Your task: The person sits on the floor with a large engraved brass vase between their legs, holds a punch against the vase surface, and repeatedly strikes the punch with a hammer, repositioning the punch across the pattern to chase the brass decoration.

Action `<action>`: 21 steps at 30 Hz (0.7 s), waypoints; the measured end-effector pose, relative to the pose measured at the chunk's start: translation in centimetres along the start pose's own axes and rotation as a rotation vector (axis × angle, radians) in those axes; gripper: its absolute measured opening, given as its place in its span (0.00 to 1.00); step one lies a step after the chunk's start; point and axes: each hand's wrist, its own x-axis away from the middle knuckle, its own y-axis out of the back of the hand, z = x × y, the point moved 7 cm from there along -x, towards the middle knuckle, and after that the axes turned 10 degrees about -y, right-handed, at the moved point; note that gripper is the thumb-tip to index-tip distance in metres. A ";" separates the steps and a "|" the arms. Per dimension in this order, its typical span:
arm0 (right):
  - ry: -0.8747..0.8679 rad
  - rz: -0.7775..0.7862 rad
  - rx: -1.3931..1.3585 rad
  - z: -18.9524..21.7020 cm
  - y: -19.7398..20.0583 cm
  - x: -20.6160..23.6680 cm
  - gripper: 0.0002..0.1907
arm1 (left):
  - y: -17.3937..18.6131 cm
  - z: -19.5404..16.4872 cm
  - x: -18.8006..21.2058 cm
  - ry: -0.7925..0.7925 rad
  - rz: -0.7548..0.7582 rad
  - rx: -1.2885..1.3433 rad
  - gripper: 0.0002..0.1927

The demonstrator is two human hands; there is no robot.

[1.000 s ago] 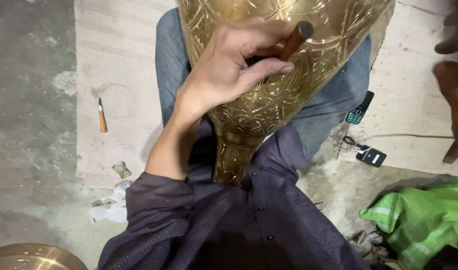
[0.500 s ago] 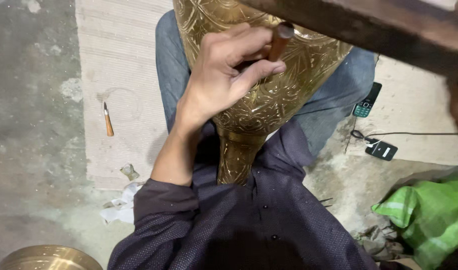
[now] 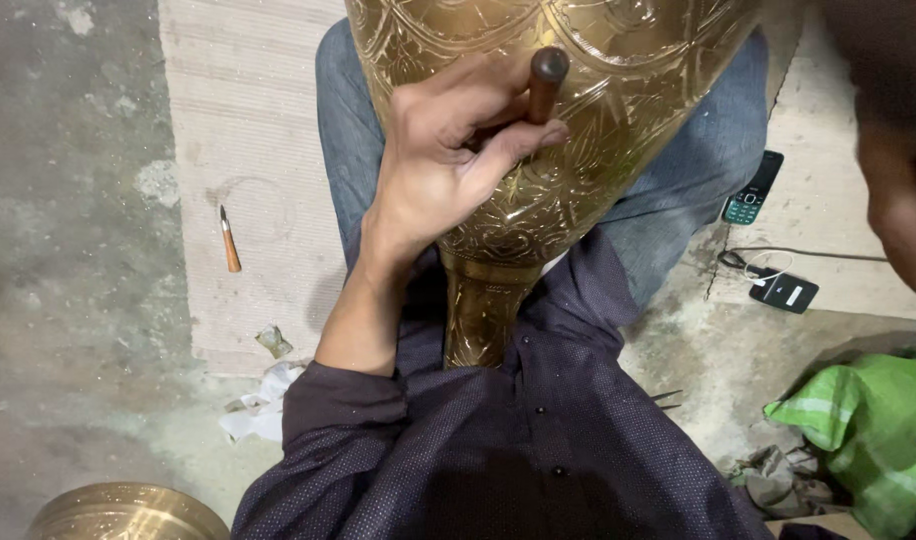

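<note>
A large engraved brass vase (image 3: pixel 628 130) lies across my lap with its narrow neck pointing toward my body. My left hand (image 3: pixel 443 165) rests on the vase's side, fingers closed around a short wooden-handled tool (image 3: pixel 546 78) that is held against the metal. My right hand (image 3: pixel 903 215) is a blur at the right edge, apart from the vase. Whatever it holds is cut off by the frame.
A small wooden-handled chisel (image 3: pixel 229 240) lies on the pale mat (image 3: pixel 248 120) to the left. A phone (image 3: pixel 752 192) and a black device with a cable (image 3: pixel 786 292) lie on the right. Green cloth (image 3: pixel 868 430), crumpled paper (image 3: pixel 263 410) and a brass bowl (image 3: pixel 128 512) sit nearer me.
A blurred brown bar crossed the top right half a second ago and is gone. My left hand keeps its grip on the tool against the vase.
</note>
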 end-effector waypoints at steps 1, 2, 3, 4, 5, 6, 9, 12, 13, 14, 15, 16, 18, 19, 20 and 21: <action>0.005 -0.002 0.001 0.0 0.1 0.0 0.06 | -0.1 0.1 0.0 -0.009 0.010 -0.015 0.08; 0.009 0.002 -0.001 0.1 0.0 0.0 0.06 | -0.2 0.1 0.0 -0.012 0.020 -0.030 0.07; 0.012 -0.002 -0.001 0.1 0.0 0.0 0.06 | -0.3 0.2 0.0 -0.018 0.029 -0.041 0.08; 0.010 -0.003 -0.001 0.2 0.0 -0.1 0.06 | -0.2 0.1 0.0 -0.026 0.030 -0.066 0.07; 0.008 -0.007 -0.005 0.2 0.0 -0.1 0.06 | -0.2 0.1 0.1 -0.030 0.029 -0.091 0.07; 0.002 -0.009 -0.007 0.3 0.0 -0.1 0.06 | -0.2 0.1 0.1 -0.037 0.024 -0.116 0.07; 0.001 -0.010 -0.002 0.6 -0.1 0.0 0.06 | 0.0 -0.4 0.3 -0.076 -0.028 -0.044 0.08; 0.005 -0.016 -0.005 0.8 0.0 0.0 0.06 | -0.3 0.2 0.9 0.043 0.000 -0.070 0.09; 0.004 -0.016 -0.008 0.9 0.1 0.0 0.06 | -0.3 0.1 0.9 0.030 -0.006 -0.091 0.09; 0.003 -0.016 -0.011 1.0 0.1 0.0 0.06 | -0.4 0.0 1.0 0.018 -0.015 -0.110 0.08; 0.004 -0.015 -0.013 1.1 0.1 0.1 0.06 | -0.4 -0.1 1.0 0.003 -0.026 -0.128 0.08; 0.007 -0.024 -0.013 1.2 0.2 0.1 0.06 | -0.4 -0.1 1.0 -0.004 -0.036 -0.118 0.06; 0.005 -0.021 -0.012 1.3 0.1 0.1 0.06 | -0.4 -0.2 0.9 -0.016 -0.051 -0.091 0.05; 0.005 -0.020 -0.013 1.3 0.1 0.2 0.06 | -0.5 -0.2 0.9 -0.009 -0.050 -0.096 0.06; 0.007 -0.022 -0.012 1.4 0.1 0.2 0.06 | -0.5 -0.2 0.9 -0.002 -0.050 -0.105 0.07; 0.008 -0.024 -0.011 1.4 0.1 0.2 0.06 | -0.5 -0.3 0.9 0.008 -0.051 -0.112 0.09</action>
